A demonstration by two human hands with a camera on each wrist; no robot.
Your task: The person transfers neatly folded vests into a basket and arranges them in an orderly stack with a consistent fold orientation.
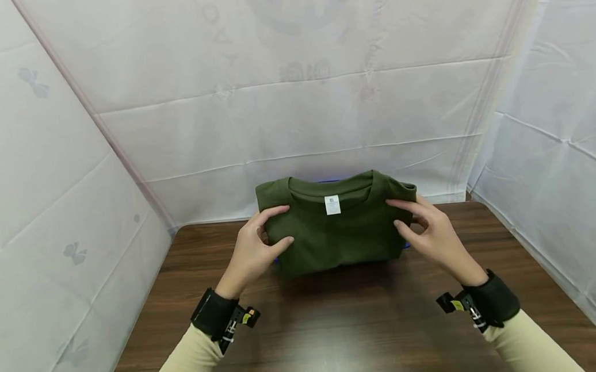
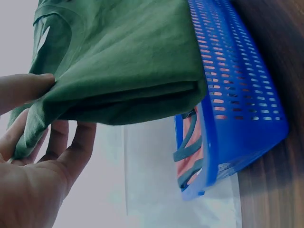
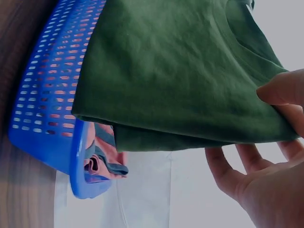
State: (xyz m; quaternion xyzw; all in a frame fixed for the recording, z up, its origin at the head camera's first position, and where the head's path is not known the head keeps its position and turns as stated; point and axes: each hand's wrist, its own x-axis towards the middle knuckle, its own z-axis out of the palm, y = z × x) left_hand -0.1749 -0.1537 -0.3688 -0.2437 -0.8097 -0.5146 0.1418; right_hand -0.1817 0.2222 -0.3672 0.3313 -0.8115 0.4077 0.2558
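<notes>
Nearest on the desk, both hands pinch a folded shirt's side edges, left hand and right hand with thumbs on top and fingers beneath, likely to keep the folds together. Beyond, the shirt rests over a blue basket holding striped orange cloth.

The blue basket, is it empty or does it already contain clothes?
Not empty: the blue basket holds striped orange cloth, visible at its open end under the green shirt.
</notes>
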